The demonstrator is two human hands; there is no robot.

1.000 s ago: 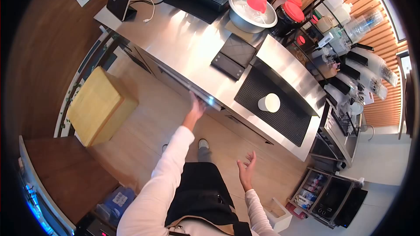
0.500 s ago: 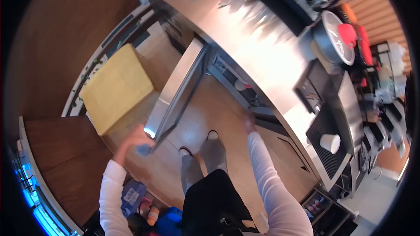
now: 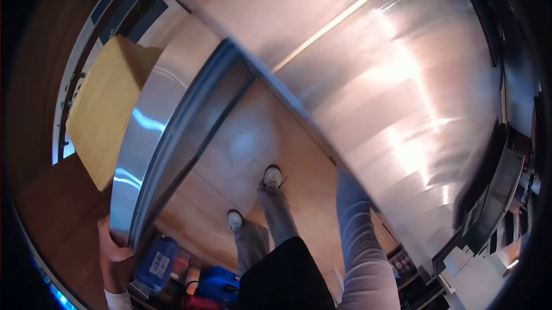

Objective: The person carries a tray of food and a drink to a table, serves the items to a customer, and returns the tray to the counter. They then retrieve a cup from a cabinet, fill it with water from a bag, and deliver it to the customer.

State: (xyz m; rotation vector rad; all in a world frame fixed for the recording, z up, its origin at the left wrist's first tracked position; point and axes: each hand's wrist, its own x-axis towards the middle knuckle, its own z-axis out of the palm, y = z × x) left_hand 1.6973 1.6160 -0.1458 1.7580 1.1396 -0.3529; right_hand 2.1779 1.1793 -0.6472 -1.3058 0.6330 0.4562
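My left hand (image 3: 111, 248) grips the lower corner of a stainless steel cabinet door (image 3: 150, 137), which stands swung wide open to my left. My right arm's white sleeve (image 3: 359, 235) reaches forward and up beneath the steel counter top (image 3: 379, 80). The counter's front edge hides the right hand, so whether it holds anything is unseen. The counter fills the upper right of the view, very close to the camera.
A yellow wooden box (image 3: 100, 103) stands on the floor behind the open door. Blue containers (image 3: 155, 261) and bottles sit low at the left by my feet (image 3: 272, 176). Dark equipment lines the counter's far right edge (image 3: 489, 195).
My head has dropped down close to the counter. The door has swung further open with my left hand still on its edge. My right hand has gone out of sight under the counter.
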